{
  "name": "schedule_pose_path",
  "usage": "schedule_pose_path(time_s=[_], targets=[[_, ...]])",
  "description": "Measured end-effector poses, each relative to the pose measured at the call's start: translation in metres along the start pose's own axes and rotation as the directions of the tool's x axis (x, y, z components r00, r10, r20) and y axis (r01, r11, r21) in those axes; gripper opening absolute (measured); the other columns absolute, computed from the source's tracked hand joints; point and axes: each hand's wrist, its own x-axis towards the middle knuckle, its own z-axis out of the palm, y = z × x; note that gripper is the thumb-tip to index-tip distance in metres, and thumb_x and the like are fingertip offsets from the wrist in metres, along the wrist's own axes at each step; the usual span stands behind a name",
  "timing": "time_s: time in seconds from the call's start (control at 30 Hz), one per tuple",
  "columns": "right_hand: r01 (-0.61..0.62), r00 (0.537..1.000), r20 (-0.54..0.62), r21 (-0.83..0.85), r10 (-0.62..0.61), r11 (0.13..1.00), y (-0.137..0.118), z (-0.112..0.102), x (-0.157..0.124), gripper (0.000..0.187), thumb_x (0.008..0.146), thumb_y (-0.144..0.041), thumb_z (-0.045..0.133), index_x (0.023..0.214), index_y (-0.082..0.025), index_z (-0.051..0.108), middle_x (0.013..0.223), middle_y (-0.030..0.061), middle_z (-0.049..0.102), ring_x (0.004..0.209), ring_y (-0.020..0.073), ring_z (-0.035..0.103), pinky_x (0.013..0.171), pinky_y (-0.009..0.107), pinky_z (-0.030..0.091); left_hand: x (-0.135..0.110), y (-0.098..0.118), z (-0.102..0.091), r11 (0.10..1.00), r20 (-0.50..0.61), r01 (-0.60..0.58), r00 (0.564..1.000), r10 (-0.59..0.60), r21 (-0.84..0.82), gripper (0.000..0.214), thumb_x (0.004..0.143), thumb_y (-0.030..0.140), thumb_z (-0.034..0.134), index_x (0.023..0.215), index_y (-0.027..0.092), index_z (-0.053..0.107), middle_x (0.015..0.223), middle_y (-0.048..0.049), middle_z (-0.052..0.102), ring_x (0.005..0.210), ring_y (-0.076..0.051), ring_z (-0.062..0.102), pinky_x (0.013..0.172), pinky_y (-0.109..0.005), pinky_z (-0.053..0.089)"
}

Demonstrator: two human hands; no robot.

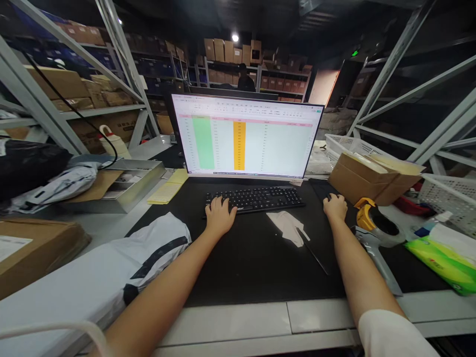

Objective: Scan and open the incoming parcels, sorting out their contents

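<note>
My left hand [220, 215] rests at the left end of a black keyboard [266, 198], fingers spread over its keys. To the right, my right hand [335, 207] curls over a computer mouse, which is mostly hidden beneath it on the black desk mat [260, 267]. Behind the keyboard stands a monitor [282, 144] showing a spreadsheet with a green and an orange column. A crumpled white paper [288, 227] lies between my arms, with a thin dark pen-like stick [316, 258] beside it.
Right of my arm are a yellow tape dispenser [366, 213], a grey handheld scanner [379, 258], a green tissue pack [442, 263] and cardboard boxes [357, 178]. White-wrapped parcels [92, 277], yellow notes [169, 187] and a metal tray [143, 186] lie left. A person [245, 79] is behind the monitor.
</note>
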Motion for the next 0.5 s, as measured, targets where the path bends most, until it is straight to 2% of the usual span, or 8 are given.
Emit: schedule_pose_path(time_s=[0.5], targets=[[0.014,1.0,-0.007,-0.001,-0.014,1.0,0.0052,0.0086,0.0049,0.047,0.105,-0.035,0.049,0.145,-0.016,0.067,0.146,0.0216,0.053,0.126,0.0365,0.059,0.105,0.047,0.049,0.0002,-0.0006,0.0022,1.0,-0.009,-0.002,1.0,0.002,0.004,0.056,0.106,0.044,0.047,0.151,0.013,0.059,0.163,-0.0204,0.049,0.155,-0.037,0.039,0.123,-0.059,0.035]])
